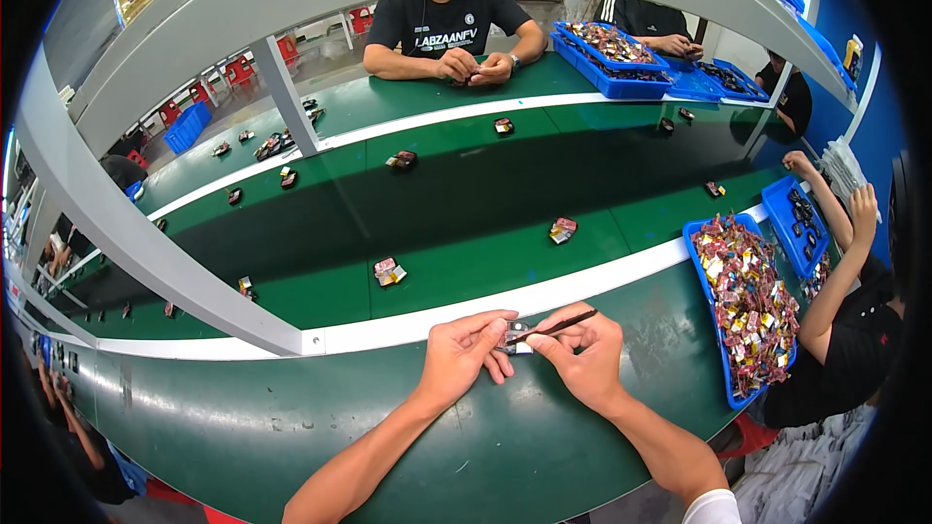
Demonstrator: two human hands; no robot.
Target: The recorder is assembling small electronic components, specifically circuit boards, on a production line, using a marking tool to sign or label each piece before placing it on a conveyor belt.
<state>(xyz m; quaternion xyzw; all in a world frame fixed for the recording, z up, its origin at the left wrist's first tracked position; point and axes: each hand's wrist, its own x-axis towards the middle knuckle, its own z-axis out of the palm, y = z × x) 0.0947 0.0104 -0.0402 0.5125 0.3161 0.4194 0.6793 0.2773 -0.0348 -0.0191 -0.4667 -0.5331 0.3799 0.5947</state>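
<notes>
the left hand [458,357] is closed in a pinch, thumb and fingers gripping the left side of a small dark plastic casing [516,328], which is held just above the near green worktop, in front of the white rail [456,315]. the right hand [588,359] is curled shut around slim dark tweezers [568,323], slanting down to the left so the tip lies over the casing; whether it touches cannot be told. the right thumb is close beside the casing's edge. beyond the rail runs a green conveyor belt [466,277], with small red, white and yellow part bundles spaced along it, one [388,272] to the left of the hands and another [562,230] farther off. to the right, a blue tray [716,344] is heaped with similar parts, and a second blue tray [782,196] behind it holds black pieces. a co-worker [437,29] in a black t-shirt sits across the belt, both hands together over something small.
</notes>
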